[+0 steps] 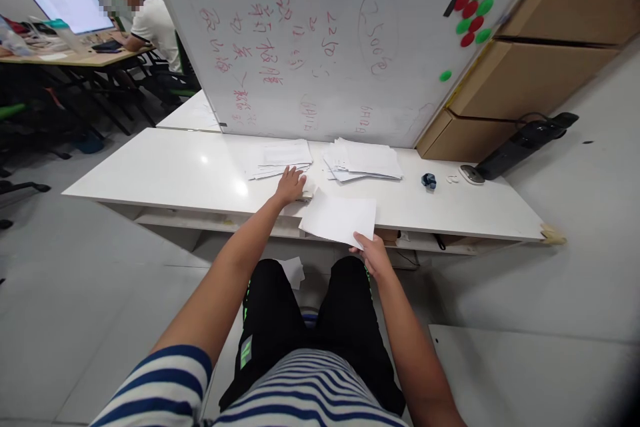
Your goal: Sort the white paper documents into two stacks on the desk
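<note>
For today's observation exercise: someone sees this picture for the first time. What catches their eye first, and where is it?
First, the whiteboard with red writing, leaning upright at the back of the white table, with red and green magnets at its upper right. Next, the right hand holding a blank sheet at the table's front edge, while the left hand rests by the left of two paper stacks.

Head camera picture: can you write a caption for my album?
Right hand holds a paper sheet; left hand rests on the white table.

paper stacks [320, 160] on table [165, 170], whiteboard [330, 40] behind
</note>
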Available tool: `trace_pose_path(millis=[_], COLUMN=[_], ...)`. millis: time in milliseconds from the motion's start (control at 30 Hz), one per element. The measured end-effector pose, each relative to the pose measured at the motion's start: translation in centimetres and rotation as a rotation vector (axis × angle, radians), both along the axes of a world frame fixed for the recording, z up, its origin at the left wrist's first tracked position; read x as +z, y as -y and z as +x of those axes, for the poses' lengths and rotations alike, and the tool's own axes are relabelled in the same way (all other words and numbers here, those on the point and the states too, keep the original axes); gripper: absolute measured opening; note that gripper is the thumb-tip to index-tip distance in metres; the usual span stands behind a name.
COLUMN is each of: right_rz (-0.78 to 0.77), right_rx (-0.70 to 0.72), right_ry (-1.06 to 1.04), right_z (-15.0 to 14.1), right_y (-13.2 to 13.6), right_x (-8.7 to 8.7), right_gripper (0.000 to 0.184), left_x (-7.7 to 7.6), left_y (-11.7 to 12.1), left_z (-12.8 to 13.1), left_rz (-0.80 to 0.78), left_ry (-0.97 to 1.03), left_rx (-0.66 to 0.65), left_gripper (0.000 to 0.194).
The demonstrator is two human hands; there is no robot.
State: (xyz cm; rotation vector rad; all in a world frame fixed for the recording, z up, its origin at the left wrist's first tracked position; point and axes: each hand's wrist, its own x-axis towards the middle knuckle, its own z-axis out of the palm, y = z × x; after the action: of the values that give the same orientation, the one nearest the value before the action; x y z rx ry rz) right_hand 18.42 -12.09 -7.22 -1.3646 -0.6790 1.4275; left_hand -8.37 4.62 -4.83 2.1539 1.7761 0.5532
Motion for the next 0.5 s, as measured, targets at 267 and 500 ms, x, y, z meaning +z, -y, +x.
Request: trace_pose_path(millis=[267, 500], right_rz=[-0.018, 0.01], right_rx=[-0.042, -0.014], right_ry=[-0.029, -0.053], right_z=[-0.4, -1.6], right_y=[0.9, 0.2], right_x=[0.6, 1.5], right_gripper=[0.03, 0.029], left_x=[0.4, 0.0], left_y=[0.6, 0.5], left_z=[0.4, 0.5], left_rz=[-0.02, -0.045], left_ry=[-0.051, -0.085], left_rx=[-0.023, -0.02], left_gripper=[0.06, 0.06])
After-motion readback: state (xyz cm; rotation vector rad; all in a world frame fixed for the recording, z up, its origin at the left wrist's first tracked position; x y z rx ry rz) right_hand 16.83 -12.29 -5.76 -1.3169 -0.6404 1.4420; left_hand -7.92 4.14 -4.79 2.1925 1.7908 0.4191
